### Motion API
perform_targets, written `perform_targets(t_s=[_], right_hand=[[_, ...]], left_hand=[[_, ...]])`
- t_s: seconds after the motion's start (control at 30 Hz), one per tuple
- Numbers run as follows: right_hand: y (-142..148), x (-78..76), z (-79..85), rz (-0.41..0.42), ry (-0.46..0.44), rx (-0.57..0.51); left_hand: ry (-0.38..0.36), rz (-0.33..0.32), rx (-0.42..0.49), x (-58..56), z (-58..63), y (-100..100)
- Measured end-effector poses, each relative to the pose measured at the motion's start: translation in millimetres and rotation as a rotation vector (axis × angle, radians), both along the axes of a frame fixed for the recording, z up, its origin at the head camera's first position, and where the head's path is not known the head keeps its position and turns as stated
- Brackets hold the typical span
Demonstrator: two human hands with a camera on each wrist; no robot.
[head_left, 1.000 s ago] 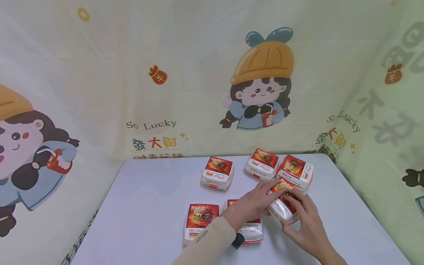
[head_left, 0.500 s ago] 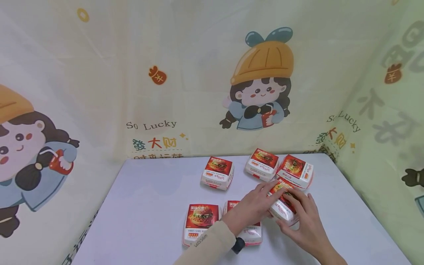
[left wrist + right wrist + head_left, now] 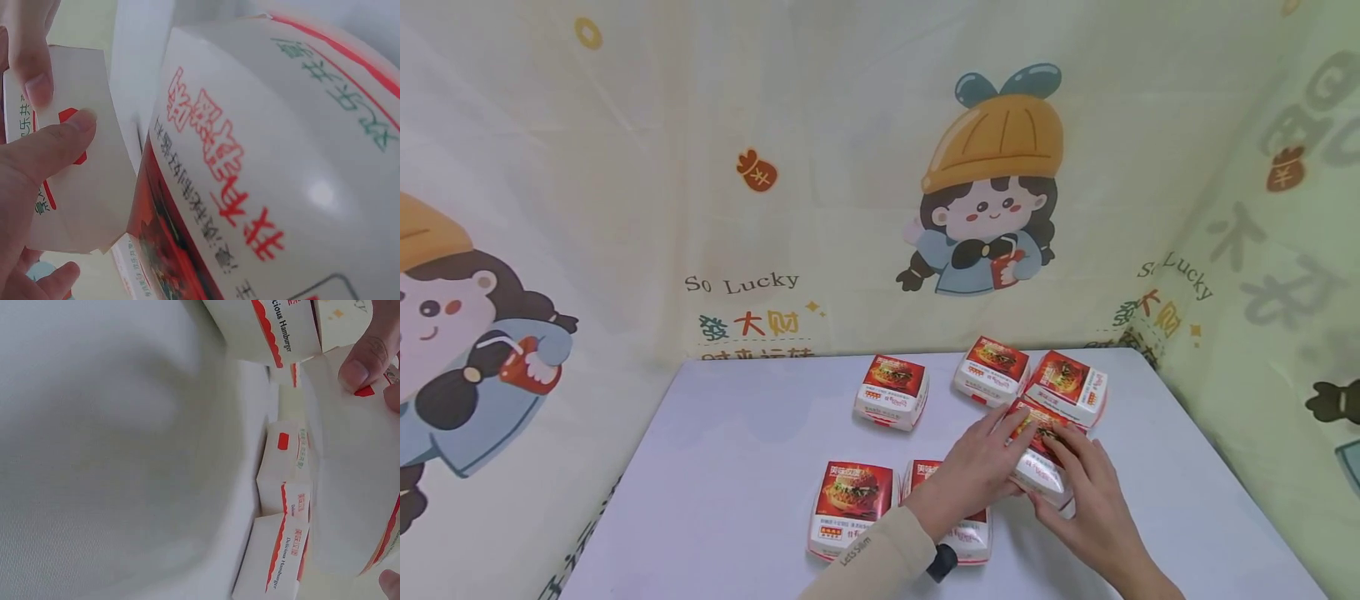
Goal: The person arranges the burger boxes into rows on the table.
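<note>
Between my two hands is a red-and-white hamburger box [image 3: 1041, 467], right of the table's middle, with its burger picture facing up. The left hand [image 3: 973, 467] grips its left side, fingers laid over the top. On the opposite side the right hand [image 3: 1086, 492] holds it, fingertips on the lid and thumb low on the near side. In the left wrist view, two thumbs press the white side of the held box [image 3: 100, 187] around a red tab. The right wrist view shows the held box [image 3: 350, 475] at the right, with a thumb near its red mark.
Under the left forearm, a second hamburger box [image 3: 973, 533] is partly covered, beside another box [image 3: 853, 504]. Farther back stand a single box [image 3: 891, 392] and two close together, the left box [image 3: 992, 367] and the right box [image 3: 1067, 387]. A printed curtain [image 3: 850, 208] rises behind the table.
The held box has turned slightly between the hands, and the right thumb has shifted a little along its near side. Both hands keep their grip.
</note>
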State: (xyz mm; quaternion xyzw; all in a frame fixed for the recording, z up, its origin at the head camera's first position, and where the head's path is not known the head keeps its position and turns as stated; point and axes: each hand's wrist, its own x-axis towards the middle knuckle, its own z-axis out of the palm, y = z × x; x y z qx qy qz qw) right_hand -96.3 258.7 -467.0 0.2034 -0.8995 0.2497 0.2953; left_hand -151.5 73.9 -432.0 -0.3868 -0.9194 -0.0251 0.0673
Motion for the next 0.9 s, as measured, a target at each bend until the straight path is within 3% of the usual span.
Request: perform_targets(t_s=[0.37, 0.57, 0.9], right_hand=[[-0.6, -3.8, 6.3, 0.034, 0.058, 0.066], [0.6, -2.9, 9.7, 0.055, 0.047, 0.076], [7.0, 7.5, 12.1, 0.037, -0.020, 0.083]], left_hand=[[0.099, -0.006, -0.058, 3.9, 5.5, 6.4], [0.081, -0.004, -0.051, 5.8, 7.2, 6.0], [0.040, -0.018, 0.039, 13.8, 2.9, 0.0]])
